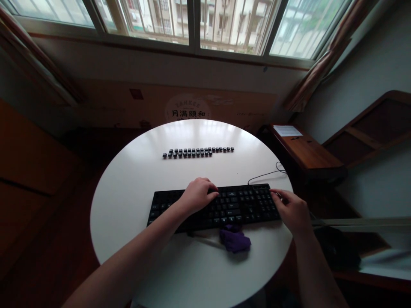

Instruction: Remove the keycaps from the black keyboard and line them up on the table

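A black keyboard (239, 205) lies across the white round table. My left hand (199, 194) rests over its upper middle, fingers curled and thumb near the index finger; whatever lies between them is hidden. At the keyboard's right end, my right hand (290, 207) is closed, thumb and index finger together by the top right corner. A small dark thing may be in that pinch, too unclear to name. Loose black keycaps (192, 152) stand in two rows beyond the keyboard. Below it sits a crumpled purple cloth (235, 240), with a thin brush-like tool (207, 239) beside it.
The keyboard's cable (265, 174) runs to the right edge of the round table (128, 201). A wooden side table (310, 149) with papers (287, 130) stands at the right. Beyond the table are a printed board (105, 102) and a barred window (236, 25).
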{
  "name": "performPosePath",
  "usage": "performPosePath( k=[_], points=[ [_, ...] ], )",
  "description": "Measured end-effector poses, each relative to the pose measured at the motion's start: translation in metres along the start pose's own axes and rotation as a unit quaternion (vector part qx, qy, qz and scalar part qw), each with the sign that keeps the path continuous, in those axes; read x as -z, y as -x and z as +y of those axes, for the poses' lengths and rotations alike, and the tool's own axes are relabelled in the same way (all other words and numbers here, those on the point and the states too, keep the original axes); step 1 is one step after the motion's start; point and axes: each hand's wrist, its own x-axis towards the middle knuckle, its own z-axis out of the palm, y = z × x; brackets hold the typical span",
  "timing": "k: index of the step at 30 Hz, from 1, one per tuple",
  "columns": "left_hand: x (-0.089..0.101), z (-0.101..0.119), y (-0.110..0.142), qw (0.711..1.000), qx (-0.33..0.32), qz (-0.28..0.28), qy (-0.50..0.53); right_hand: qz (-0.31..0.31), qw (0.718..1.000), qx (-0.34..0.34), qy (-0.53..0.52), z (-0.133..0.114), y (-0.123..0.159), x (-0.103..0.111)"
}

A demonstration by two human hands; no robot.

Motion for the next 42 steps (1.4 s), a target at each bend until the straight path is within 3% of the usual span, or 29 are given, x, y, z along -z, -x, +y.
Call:
performPosePath(
  k=[5,11,16,23,31,35,39,42],
  points=[
    [-0.005,0.001,0.003,1.000,-0.013,0.009,-0.003,-0.056,0.994,0.093,-0.022,-0.018,-0.001,-0.008],
    [-0.007,0.008,0.006,0.998,-0.012,0.056,0.010,-0.153,0.969,0.190,-0.029,-0.073,-0.014,-0.025],
    [-0.002,0.014,0.012,0.991,-0.022,0.100,0.087,-0.218,0.941,0.258,-0.034,-0.108,-0.033,-0.040],
    [0.008,0.002,0.018,0.977,0.010,0.121,0.176,-0.262,0.915,0.307,-0.008,-0.132,-0.053,-0.049],
    [0.017,-0.007,0.022,0.969,0.074,0.135,0.195,-0.281,0.915,0.290,-0.028,-0.139,-0.074,-0.069],
    [0.023,-0.005,0.027,0.983,0.094,0.152,0.045,-0.245,0.946,0.208,-0.037,-0.123,-0.120,-0.103],
    [0.025,-0.007,0.028,0.988,0.104,0.102,-0.060,-0.214,0.967,0.138,-0.003,-0.105,-0.167,-0.146],
    [0.022,-0.009,0.027,0.987,0.107,0.079,-0.085,-0.210,0.970,0.119,0.013,-0.097,-0.183,-0.169]
  ],
)
